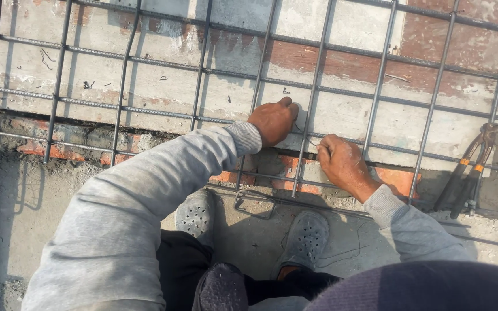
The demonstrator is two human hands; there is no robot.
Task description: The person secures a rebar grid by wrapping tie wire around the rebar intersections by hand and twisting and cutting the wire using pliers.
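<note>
Rebar grid (376, 98): biggest item, steel bars crossed in squares, lying over a stained concrete slab (162, 86) with a strip of brick (59, 151) along its near edge. I judge the grid heavy and rigid; it won't flex under my hands.

My shoes (306, 237) stand on the lower concrete, just below the grid's edge.

Pincers (467, 170), orange-banded handles, lie on the grid well to my right, untouched.

My left hand (273, 121): fingers curled, pressing down at a bar crossing. Whether it pinches anything, I cannot tell.

My right hand (343, 164): fingers closed on a thin tie wire (308, 140) at the same crossing, between both hands. The wire looks light, soft, easily bent, sharp-ended; best held close to the bars.
</note>
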